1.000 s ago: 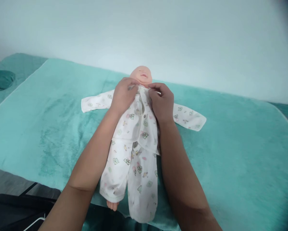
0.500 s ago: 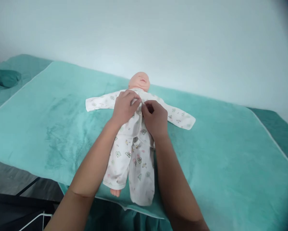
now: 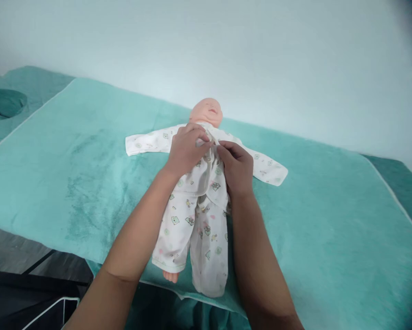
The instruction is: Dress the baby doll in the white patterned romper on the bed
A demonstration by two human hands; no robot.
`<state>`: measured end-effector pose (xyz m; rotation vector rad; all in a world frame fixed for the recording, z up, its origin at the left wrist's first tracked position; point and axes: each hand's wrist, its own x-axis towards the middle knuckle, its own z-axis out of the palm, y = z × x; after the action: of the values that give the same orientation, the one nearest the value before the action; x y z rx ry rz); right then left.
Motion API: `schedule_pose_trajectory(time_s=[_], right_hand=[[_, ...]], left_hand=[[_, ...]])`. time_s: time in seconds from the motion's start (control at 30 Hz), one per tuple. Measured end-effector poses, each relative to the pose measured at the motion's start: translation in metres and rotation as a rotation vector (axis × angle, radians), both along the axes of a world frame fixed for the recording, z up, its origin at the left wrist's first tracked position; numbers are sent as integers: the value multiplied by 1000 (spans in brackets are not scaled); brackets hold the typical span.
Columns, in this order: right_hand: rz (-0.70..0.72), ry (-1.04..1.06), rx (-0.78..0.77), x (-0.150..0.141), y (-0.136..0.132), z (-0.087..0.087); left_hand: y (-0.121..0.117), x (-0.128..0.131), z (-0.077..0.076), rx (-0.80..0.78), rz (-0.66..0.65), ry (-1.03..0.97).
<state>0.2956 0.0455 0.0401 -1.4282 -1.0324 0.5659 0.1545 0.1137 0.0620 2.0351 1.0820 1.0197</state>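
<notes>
A baby doll [image 3: 206, 111] lies on its back, dressed in a white patterned baby shirt [image 3: 192, 181] and matching trousers [image 3: 211, 247]. Its sleeves stretch out to both sides, and one bare foot shows below a trouser leg. At the upper chest, my left hand [image 3: 189, 149] pinches the shirt's front edge between thumb and fingers. Close beside it, my right hand [image 3: 237, 166] pinches the other side of the front opening. Below my hands the shirt's lower front hangs slightly apart. Whatever fastener lies between my fingertips is too small to make out.
The doll rests on a bed with a green cover [image 3: 99, 183], set against a pale wall [image 3: 206, 50]. A face hole [image 3: 5, 103] opens at the bed's left end. At the lower left stands a black item with a white edge [image 3: 30, 300].
The view has shifted slightly, so doll and hands appear a little farther right. Both hands still pinch the shirt's front at the upper chest.
</notes>
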Motion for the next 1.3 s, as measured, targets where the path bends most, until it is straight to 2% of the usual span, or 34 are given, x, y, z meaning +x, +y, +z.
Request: schedule_pose_trajectory(time_s=[0.17, 0.5, 0.8, 1.3], right_hand=[[-6, 16, 7, 1, 0, -2], [-27, 85, 4, 0, 1, -1], [55, -35, 12, -1, -1, 1], [110, -247, -55, -5, -1, 13]], left_hand=[[1, 1, -1, 39, -5, -6], [7, -3, -1, -41, -64, -87], [4, -1, 1, -49, -44, -59], [-1, -1, 7, -84, -93, -43]])
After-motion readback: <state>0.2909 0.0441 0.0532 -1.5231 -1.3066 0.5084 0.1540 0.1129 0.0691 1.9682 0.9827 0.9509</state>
